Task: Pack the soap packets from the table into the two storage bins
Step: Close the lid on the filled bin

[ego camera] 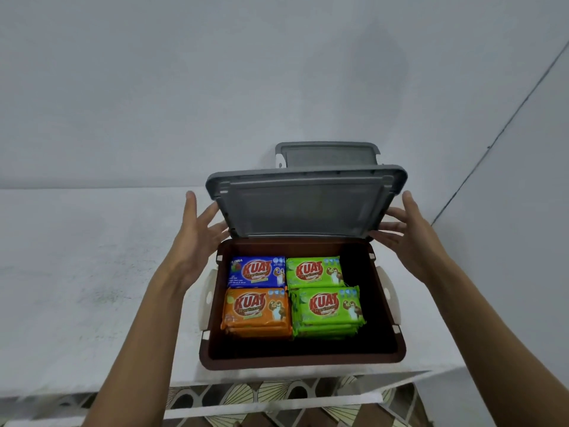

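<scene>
Now the grey lid (304, 204) is tipped up over the brown bin (303, 360), and it looks ready to close. The left hand (197, 232) at nine o'clock and the right hand (403, 232) at three o'clock touch its sides with flat fingers, each grip wide. The lid should come down level, with its corners matched to the rim. Inside the bin lie shiny soap packets (257, 309): blue, orange and green. The bin sits on the white surface (92, 272).

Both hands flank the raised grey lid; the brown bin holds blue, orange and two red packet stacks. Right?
No: the head view shows the two right-side stacks are green, not red. The left hand and right hand do flank the grey lid, and the brown bin also holds a blue stack and an orange stack.
</scene>
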The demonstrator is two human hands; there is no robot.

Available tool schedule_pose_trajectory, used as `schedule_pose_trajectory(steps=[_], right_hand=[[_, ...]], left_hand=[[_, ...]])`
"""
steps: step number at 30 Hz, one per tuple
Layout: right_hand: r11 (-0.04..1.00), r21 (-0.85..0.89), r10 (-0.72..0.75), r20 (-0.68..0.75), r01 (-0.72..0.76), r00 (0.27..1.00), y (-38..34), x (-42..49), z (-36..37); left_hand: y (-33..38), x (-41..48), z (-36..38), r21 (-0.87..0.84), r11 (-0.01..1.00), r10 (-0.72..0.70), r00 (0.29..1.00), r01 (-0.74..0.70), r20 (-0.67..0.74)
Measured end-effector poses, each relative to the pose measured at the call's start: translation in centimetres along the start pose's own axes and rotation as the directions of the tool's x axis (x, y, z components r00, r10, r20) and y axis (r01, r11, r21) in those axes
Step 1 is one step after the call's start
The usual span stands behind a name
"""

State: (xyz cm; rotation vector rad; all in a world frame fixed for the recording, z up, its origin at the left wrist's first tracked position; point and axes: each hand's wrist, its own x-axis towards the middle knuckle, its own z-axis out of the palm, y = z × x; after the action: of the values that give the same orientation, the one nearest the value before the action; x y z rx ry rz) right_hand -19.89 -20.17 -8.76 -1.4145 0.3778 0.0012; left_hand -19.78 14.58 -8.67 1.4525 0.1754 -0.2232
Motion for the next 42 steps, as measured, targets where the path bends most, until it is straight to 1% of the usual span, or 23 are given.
schedule_pose_trajectory(steps=[3,5,8,10,11,13,15,17,18,19,21,22,24,26,29,32,33,35,37,38,40,41,42], right_hand=[[0.999,-0.002,-0.038,0.024,0.038,0.999,0.9,-0.9,-0.5],[0.999,-0.031,-0.043,0.029,0.044,0.999,1.3,-1.5,-0.7],[0.994,-0.089,-0.063,0.019,0.064,0.998,1.8,-2.6,-0.3],[0.971,-0.162,-0.175,0.014,0.175,0.984,2.5,-3.5,-0.1],[0.934,-0.258,-0.25,0.016,0.246,0.968,2.9,-3.8,0.0],[0.803,-0.495,-0.362,0.038,0.333,0.931,3.9,-4.3,0.2],[0.666,-0.656,-0.428,0.054,0.355,0.902,4.8,-4.7,0.4],[0.532,-0.765,-0.467,0.093,0.364,0.879,5.5,-4.9,0.5],[0.487,-0.796,-0.459,0.116,0.359,0.881,5.8,-5.0,0.6],[0.462,-0.814,-0.439,0.134,0.351,0.888,6.1,-5.1,0.6],[0.439,-0.835,-0.407,0.145,0.332,0.902,6.3,-5.3,0.6],[0.417,-0.848,-0.403,0.152,0.329,0.902,6.4,-5.4,0.6],[0.365,-0.871,-0.407,0.169,0.329,0.898,6.5,-5.8,0.4],[0.335,-0.882,-0.409,0.181,0.332,0.895,6.5,-6.3,0.1],[0.316,-0.89,-0.393,0.192,0.328,0.899,6.9,-7.1,-0.2],[0.295,-0.897,-0.39,0.202,0.329,0.898,7.4,-7.7,-0.4],[0.295,-0.897,-0.391,0.201,0.329,0.898,7.6,-7.8,-0.4],[0.316,-0.895,-0.386,0.18,0.313,0.905,7.7,-7.9,-0.4],[0.37,-0.883,-0.377,0.139,0.287,0.915,7.7,-8.0,-0.3],[0.417,-0.869,-0.366,0.107,0.266,0.924,7.7,-8.0,-0.2],[0.552,-0.815,-0.296,0.006,0.176,0.955,7.9,-7.9,-0.4],[0.608,-0.786,-0.237,-0.046,0.111,0.971,8.0,-7.7,-0.5],[0.64,-0.767,-0.172,-0.083,0.047,0.982,8.2,-7.7,-0.8]], left_hand=[[-0.6,-1.1,-0.9,-0.047,0.999,0.009,1.0,-0.008,0.006],[-1.0,-1.6,-1.3,-0.038,0.999,0.009,1.0,-0.009,-0.01],[-1.3,-2.7,-1.0,0.037,0.999,0.035,0.999,-0.033,-0.035],[-1.3,-3.6,0.0,0.13,0.988,0.096,0.994,-0.087,-0.06],[-1.5,-4.1,0.6,0.171,0.977,0.137,0.989,-0.125,-0.055],[-2.0,-4.7,1.1,0.28,0.939,0.218,0.975,-0.198,-0.044],[-3.0,-4.9,0.8,0.396,0.884,0.291,0.955,-0.247,-0.052],[-4.1,-4.9,0.3,0.523,0.814,0.328,0.943,-0.252,-0.056],[-4.6,-4.9,0.2,0.599,0.758,0.354,0.934,-0.258,-0.046],[-5.1,-4.9,0.2,0.673,0.688,0.392,0.92,-0.272,-0.029],[-6.0,-5.0,0.3,0.761,0.572,0.452,0.892,-0.306,0.018],[-6.4,-5.1,0.3,0.774,0.554,0.457,0.889,-0.307,0.025],[-6.9,-5.4,0.3,0.777,0.554,0.443,0.896,-0.298,0.027],[-7.2,-5.8,0.2,0.79,0.543,0.431,0.902,-0.286,0.031],[-7.7,-6.6,0.2,0.828,0.5,0.43,0.903,-0.253,0.016],[-8.5,-7.6,0.0,0.842,0.486,0.414,0.91,-0.234,0.015],[-8.6,-7.9,-0.1,0.837,0.494,0.409,0.912,-0.236,0.016],[-8.5,-8.2,-0.1,0.81,0.547,0.382,0.924,-0.211,-0.018],[-8.4,-8.3,0.1,0.777,0.61,0.34,0.937,-0.159,-0.076],[-8.4,-8.3,0.1,0.74,0.662,0.301,0.946,-0.116,-0.12],[-8.0,-8.6,0.4,0.599,0.8,0.137,0.964,0.029,-0.229],[-7.9,-8.7,0.6,0.531,0.841,0.057,0.96,0.102,-0.274],[-7.8,-9.0,0.8,0.504,0.851,0.014,0.952,0.149,-0.306]])
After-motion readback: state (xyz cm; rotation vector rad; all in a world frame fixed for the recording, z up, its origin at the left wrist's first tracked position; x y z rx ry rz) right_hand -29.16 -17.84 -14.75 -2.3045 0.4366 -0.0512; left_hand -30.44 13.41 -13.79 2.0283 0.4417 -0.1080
